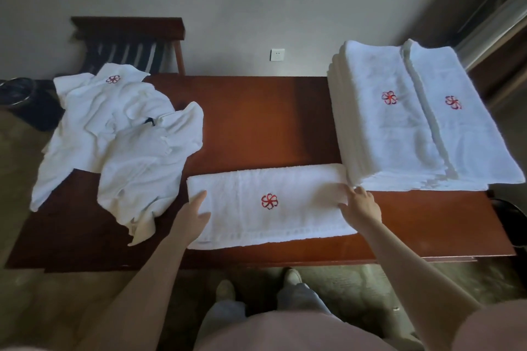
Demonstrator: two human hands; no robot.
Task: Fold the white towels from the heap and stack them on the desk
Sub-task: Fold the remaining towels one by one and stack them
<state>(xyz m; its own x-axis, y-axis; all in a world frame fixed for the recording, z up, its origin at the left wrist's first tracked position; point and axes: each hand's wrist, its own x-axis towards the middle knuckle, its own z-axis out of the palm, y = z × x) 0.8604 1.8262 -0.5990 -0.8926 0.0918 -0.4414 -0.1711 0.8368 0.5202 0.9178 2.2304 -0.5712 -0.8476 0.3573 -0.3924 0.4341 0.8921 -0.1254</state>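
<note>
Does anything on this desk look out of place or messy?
A small dark thing pokes out of the crumpled heap, too small to identify. The heap seems to spill over the left edge of the desk. The folded towel and stacks look tidy.

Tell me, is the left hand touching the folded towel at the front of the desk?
Touching. The head view shows the left hand lying flat on the left end of the folded towel, with no gap between them.
</note>
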